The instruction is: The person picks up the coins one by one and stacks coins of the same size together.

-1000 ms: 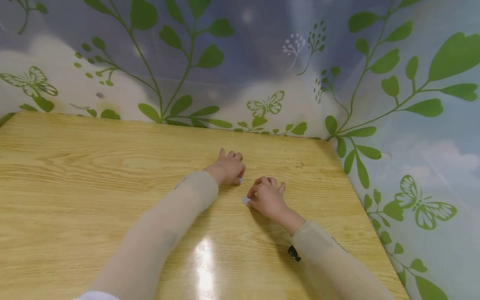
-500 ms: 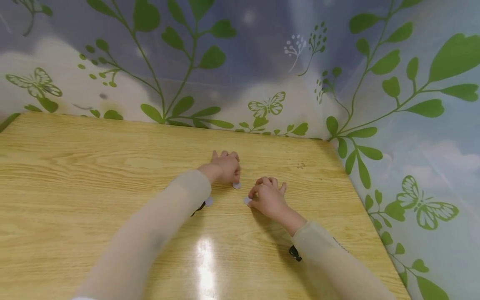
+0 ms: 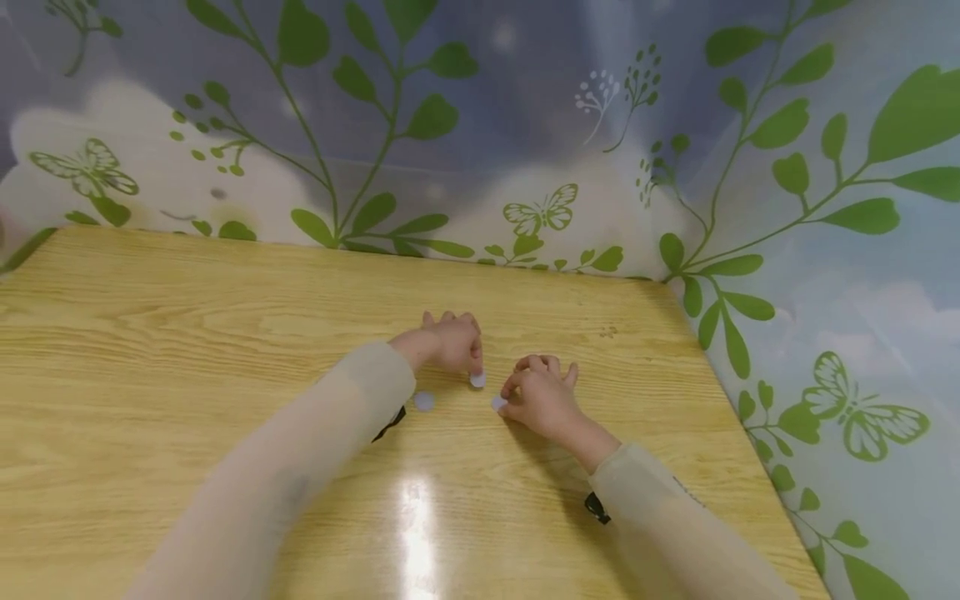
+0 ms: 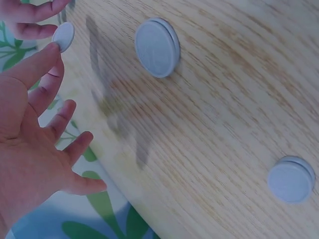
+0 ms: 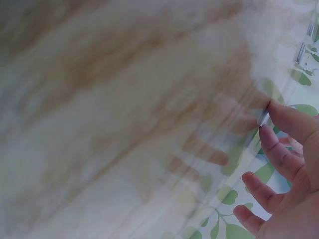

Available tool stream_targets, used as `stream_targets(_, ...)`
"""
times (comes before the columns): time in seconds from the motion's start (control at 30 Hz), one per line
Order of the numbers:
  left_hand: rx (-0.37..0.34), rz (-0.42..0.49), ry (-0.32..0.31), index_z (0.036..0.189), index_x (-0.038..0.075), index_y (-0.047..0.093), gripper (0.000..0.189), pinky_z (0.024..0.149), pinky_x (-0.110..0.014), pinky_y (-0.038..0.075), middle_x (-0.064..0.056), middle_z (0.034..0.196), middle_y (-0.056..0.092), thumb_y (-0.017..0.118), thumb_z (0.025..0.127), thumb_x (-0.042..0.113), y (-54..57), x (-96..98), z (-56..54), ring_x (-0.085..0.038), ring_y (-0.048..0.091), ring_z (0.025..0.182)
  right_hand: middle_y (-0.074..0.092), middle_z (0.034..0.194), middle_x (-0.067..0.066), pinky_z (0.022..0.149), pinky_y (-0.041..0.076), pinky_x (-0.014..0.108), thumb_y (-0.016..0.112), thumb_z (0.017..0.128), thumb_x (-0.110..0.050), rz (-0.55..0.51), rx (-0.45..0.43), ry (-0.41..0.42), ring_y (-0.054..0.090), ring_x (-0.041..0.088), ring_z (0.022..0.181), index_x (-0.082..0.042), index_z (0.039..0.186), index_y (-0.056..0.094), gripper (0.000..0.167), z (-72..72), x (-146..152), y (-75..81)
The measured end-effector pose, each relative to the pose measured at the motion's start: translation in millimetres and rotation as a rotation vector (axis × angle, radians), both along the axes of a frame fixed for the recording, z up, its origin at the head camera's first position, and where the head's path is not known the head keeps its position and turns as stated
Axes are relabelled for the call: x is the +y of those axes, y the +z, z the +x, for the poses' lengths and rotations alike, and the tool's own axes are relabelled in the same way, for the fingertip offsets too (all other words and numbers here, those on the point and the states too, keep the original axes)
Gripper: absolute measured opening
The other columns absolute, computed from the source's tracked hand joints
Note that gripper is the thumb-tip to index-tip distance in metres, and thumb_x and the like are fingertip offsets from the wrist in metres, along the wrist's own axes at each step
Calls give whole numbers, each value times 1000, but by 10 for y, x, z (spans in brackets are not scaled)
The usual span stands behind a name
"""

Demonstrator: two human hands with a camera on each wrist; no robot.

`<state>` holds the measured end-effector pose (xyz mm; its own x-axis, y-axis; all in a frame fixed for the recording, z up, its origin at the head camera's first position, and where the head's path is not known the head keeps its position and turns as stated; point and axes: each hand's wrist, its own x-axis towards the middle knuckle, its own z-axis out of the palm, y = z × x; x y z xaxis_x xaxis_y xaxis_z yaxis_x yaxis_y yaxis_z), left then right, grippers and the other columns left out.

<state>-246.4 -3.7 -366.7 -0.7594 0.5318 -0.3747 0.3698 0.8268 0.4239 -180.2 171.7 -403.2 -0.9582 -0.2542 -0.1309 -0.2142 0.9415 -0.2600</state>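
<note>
My left hand [image 3: 450,343] reaches across the wooden table, thumb and fingertip pinching a pale round disc [image 3: 477,380] close to the tabletop. In the left wrist view this disc [image 4: 63,36] sits at the fingertips, with the other fingers spread apart. Just to the right, my right hand [image 3: 546,402] pinches another pale disc [image 3: 498,403]. The right wrist view shows that disc [image 5: 264,115] edge-on between thumb and index finger. A further disc [image 3: 423,402] lies on the table beside the left sleeve.
The left wrist view shows two pale discs on the table, a nearer disc [image 4: 157,47] and a farther disc [image 4: 291,179]. A leaf-patterned wall covering [image 3: 525,133] borders the wooden table [image 3: 187,333] at the back and right. Light glares off the tabletop in front.
My left hand has come slightly toward me, its disc now nearer the right hand's. The left sleeve has shifted left, uncovering a disc on the table. The right hand has stayed nearly still.
</note>
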Motion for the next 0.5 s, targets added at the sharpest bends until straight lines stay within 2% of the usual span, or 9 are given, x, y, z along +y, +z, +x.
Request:
stream_targets(0.3, -4, 1, -9, 80, 17, 65, 16, 108, -68, 1, -6, 147, 34, 62, 89, 30, 39, 5, 58, -33, 23, 139, 50, 130, 10, 102, 5, 75, 73, 80, -34, 29, 17, 7, 31, 39, 130, -21, 85, 70, 14, 15, 17, 5)
stream_targets(0.5, -13, 15, -21, 75, 15, 61, 20, 108, -68, 0, -6, 147, 35, 61, 90, 29, 47, 2, 78, -34, 23, 138, 50, 129, 11, 101, 6, 76, 74, 79, -34, 47, 25, 15, 31, 40, 130, -21, 86, 69, 16, 38, 55, 14)
